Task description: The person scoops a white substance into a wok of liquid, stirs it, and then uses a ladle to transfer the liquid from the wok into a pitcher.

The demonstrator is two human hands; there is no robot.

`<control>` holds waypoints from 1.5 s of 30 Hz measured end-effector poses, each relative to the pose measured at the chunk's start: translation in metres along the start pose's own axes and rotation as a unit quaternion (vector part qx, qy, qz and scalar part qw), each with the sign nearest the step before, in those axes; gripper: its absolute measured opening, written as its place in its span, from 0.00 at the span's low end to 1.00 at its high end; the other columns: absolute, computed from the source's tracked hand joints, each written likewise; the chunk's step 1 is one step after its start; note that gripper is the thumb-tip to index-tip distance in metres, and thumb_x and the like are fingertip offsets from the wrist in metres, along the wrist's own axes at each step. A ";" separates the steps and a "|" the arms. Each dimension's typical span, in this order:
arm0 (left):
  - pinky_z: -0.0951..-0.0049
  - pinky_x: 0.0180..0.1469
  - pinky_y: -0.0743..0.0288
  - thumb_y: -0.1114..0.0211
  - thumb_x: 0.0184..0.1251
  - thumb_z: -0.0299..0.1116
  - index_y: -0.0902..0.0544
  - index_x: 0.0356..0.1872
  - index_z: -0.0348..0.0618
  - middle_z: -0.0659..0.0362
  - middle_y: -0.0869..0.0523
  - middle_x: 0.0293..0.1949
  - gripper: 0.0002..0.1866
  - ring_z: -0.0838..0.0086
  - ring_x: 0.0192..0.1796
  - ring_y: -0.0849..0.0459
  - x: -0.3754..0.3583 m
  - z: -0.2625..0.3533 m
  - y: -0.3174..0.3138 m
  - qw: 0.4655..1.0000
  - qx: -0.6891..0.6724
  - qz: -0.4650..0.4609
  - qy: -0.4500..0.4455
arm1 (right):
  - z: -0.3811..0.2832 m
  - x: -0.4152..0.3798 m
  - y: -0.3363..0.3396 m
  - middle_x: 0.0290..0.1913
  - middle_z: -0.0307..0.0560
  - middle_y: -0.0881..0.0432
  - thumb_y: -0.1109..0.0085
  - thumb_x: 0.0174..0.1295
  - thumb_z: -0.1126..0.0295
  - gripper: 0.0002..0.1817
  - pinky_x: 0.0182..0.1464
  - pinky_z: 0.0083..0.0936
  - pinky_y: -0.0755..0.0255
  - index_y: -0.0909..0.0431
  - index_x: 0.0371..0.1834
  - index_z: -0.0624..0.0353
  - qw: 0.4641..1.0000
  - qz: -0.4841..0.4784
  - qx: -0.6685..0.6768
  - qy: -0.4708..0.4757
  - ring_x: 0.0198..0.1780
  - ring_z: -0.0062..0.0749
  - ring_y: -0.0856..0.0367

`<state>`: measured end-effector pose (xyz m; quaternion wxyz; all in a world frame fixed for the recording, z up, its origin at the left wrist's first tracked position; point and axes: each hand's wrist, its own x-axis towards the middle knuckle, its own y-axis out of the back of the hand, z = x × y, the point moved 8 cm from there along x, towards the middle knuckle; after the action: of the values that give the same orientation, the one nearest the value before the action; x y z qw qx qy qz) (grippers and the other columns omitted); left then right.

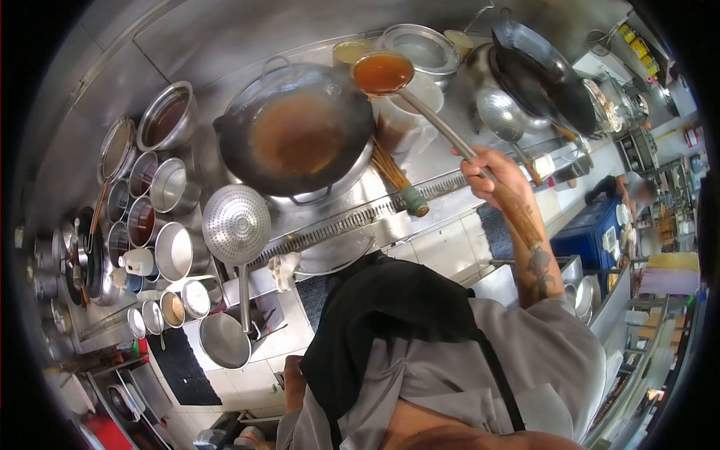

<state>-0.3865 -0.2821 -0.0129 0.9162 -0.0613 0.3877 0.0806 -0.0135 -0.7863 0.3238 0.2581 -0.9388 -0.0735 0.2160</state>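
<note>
My right hand [493, 177] is closed round the handle of a long ladle [442, 129]. The ladle's bowl is held level and full of orange-brown liquid [382, 73], above the left rim of a tall pale container [422, 96]. To the left of the bowl, a large dark wok [352, 142] on the range has brown liquid in its bottom. A bamboo wok brush [399, 180] lies between the wok and the container. Of my left arm only a bit of forearm [294, 384] shows beside the black apron; the hand is hidden.
A perforated skimmer [236, 225] rests over the range's front edge. Metal pots [174, 185] and sauce containers crowd the left side. A second wok [551, 82] and another skimmer [500, 114] are at right. A person [634, 189] stands farther off by a blue bin [589, 234].
</note>
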 end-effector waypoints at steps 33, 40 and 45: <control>0.64 0.49 0.29 0.47 0.69 0.46 0.25 0.47 0.53 0.60 0.23 0.43 0.13 0.70 0.44 0.24 0.044 -0.135 0.078 0.979 0.029 0.078 0.185 | 0.085 0.135 0.012 0.25 0.43 0.24 0.46 0.58 0.73 0.13 0.23 0.23 0.32 0.28 0.44 0.68 0.665 0.118 -0.704 0.217 0.20 0.23 0.27; 0.63 0.50 0.29 0.47 0.69 0.46 0.25 0.46 0.53 0.60 0.22 0.42 0.13 0.70 0.44 0.24 0.048 -0.234 0.096 0.949 -0.032 0.074 0.304 | 0.179 0.124 -0.021 0.24 0.39 0.27 0.48 0.58 0.72 0.11 0.19 0.20 0.36 0.29 0.43 0.63 0.950 -0.004 -0.282 -0.135 0.18 0.21 0.31; 0.63 0.50 0.29 0.47 0.69 0.46 0.25 0.46 0.53 0.60 0.22 0.42 0.13 0.70 0.44 0.24 0.046 -0.249 0.089 0.936 -0.075 0.046 0.341 | 0.168 0.097 -0.048 0.26 0.37 0.30 0.52 0.61 0.73 0.17 0.16 0.15 0.43 0.36 0.53 0.66 0.965 -0.079 0.069 -0.239 0.17 0.16 0.36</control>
<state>-0.5474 -0.2340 -0.2227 0.7171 -0.1361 0.6719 0.1261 -0.0028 -0.6452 0.1829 0.3139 -0.8309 -0.1922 0.4172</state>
